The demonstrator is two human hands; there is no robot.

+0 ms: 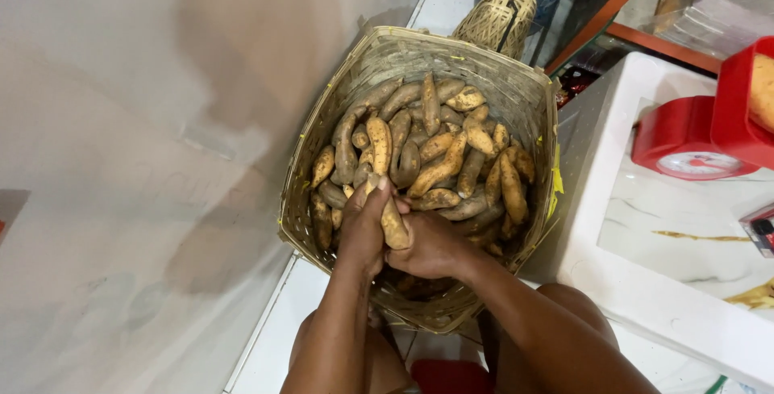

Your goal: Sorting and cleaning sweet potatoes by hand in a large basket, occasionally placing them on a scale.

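You are gripping one sweet potato [393,223] with the fingers of your left hand [364,229] and right hand [429,246] closed round it, at the 6 o'clock edge of the woven basket [318,124], so next you are likely needing a clear lift.

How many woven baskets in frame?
2. The large basket of sweet potatoes sits under both hands; a small basket stands behind its far rim. Others may be hidden.

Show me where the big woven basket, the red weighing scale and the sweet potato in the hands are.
woven basket [419,47], head view, far rim.
red weighing scale [685,132], head view, red body.
sweet potato [394,229], head view, lower end between both hands.
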